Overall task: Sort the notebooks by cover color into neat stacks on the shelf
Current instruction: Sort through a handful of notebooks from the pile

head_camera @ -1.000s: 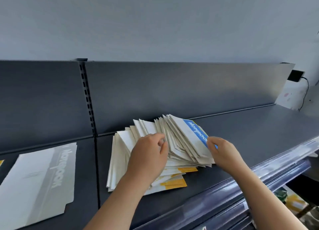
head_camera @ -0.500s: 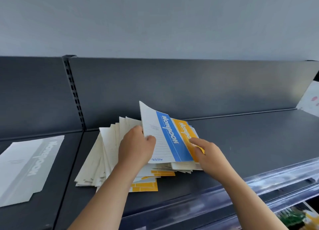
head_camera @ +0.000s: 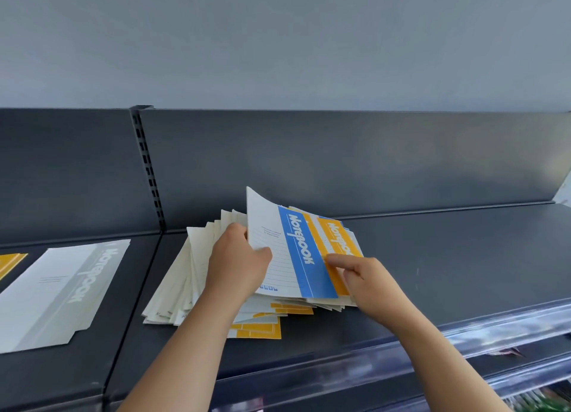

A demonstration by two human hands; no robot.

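A fanned pile of notebooks (head_camera: 182,285) lies on the dark shelf (head_camera: 448,272). My left hand (head_camera: 238,263) grips the left edge of a blue-striped notebook (head_camera: 296,257) and tilts it up off the pile, thumb on its cover. Beneath it show yellow-striped notebooks (head_camera: 336,241). My right hand (head_camera: 367,282) has its fingers on the yellow cover at the pile's right side; the fingertips seem to pinch its edge. A grey-striped notebook (head_camera: 58,291) lies flat on the left shelf section, and the corner of a yellow notebook (head_camera: 10,262) shows at the far left edge.
The shelf has a dark back panel with a slotted upright (head_camera: 148,170) between two sections. A clear plastic price rail (head_camera: 463,343) runs along the front edge. Bare shelf lies to the right of the pile. A lower shelf with coloured items shows at the bottom right.
One second ago the pile lay fanned with white backs up. My left hand has since lifted the blue-striped notebook, exposing yellow covers, and my right hand has moved onto the yellow cover.
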